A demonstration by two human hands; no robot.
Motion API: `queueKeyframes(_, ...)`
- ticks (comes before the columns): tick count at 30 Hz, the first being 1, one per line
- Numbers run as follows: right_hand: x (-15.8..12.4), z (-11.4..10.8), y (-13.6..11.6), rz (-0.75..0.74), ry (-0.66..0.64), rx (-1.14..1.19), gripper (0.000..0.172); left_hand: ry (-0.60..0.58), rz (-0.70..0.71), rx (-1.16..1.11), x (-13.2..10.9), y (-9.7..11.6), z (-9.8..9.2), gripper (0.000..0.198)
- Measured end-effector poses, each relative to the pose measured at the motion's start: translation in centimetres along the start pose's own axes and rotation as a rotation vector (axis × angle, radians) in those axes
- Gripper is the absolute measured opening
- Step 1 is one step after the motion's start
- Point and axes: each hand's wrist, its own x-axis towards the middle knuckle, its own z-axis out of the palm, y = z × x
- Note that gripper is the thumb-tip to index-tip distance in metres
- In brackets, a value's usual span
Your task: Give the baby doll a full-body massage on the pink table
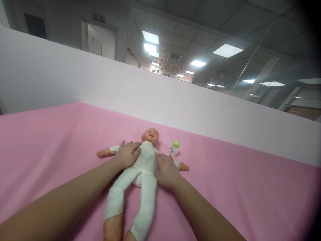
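A baby doll (146, 160) with a white cloth body and plastic head, hands and lower legs lies on its back, head away from me, arms spread. My left hand (127, 154) lies flat, fingers stretched out, over the doll's upper arm and the left side of its chest. On the other side, my right hand (167, 170) rests along the doll's side and arm with its fingers extended. Neither hand is wrapped round anything. A small clear bottle with a green cap (175, 148) stands just beyond my right hand, beside the doll's head.
The doll lies on a pink sheet (238, 187) with soft creases. A low white wall (175, 100) runs along the far edge. Above it are a glass panel with reflected ceiling lights (228, 50) and an open doorway (100, 42).
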Motion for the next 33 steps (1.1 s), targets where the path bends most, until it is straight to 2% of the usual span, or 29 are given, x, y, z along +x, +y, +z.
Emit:
queueKeyframes(2, -0.3, 0.0, -0.2, -0.050, 0.048, 0.016, 0.071, 0.002, -0.042, 0.024, 0.3, -0.8, -0.2, 0.058)
queueKeyframes(4, -0.6, -0.2, -0.7, -0.145, 0.134, 0.072, 0.064, -0.013, -0.028, 0.040, 0.4, -1.4, -0.2, 0.057)
queueKeyframes(7, -1.5, -0.7, -2.5, -0.398, 0.205, 0.201, 0.054, -0.030, -0.050, 0.101, 0.4, -1.4, 0.3, 0.058)
queueKeyframes(10, -2.9, -1.2, -5.0, -0.663, 0.148, 0.293, 0.048, -0.052, -0.108, 0.154, 0.0, -0.7, 1.1, 0.060)
queueKeyframes(13, -3.7, -1.3, -6.7, -0.772, 0.073, 0.331, 0.043, -0.062, -0.132, 0.139, -0.7, 0.2, 1.6, 0.061)
queueKeyframes(16, -3.6, -1.1, -6.4, -0.686, 0.033, 0.295, 0.052, -0.073, -0.104, 0.139, -1.3, 0.6, 1.5, 0.058)
queueKeyframes(19, -2.7, -1.0, -4.9, -0.553, -0.004, 0.229, 0.061, -0.067, -0.041, 0.119, -1.5, 0.6, 1.0, 0.051)
queueKeyframes(24, -0.9, -0.8, -2.3, -0.391, 0.001, 0.212, 0.055, -0.007, -0.090, -0.009, -1.0, 0.7, 0.3, 0.052)
queueKeyframes(33, 1.8, -0.7, 1.2, -0.025, 0.090, 0.186, 0.048, 0.032, -0.091, -0.006, -0.8, 1.1, 0.2, 0.050)
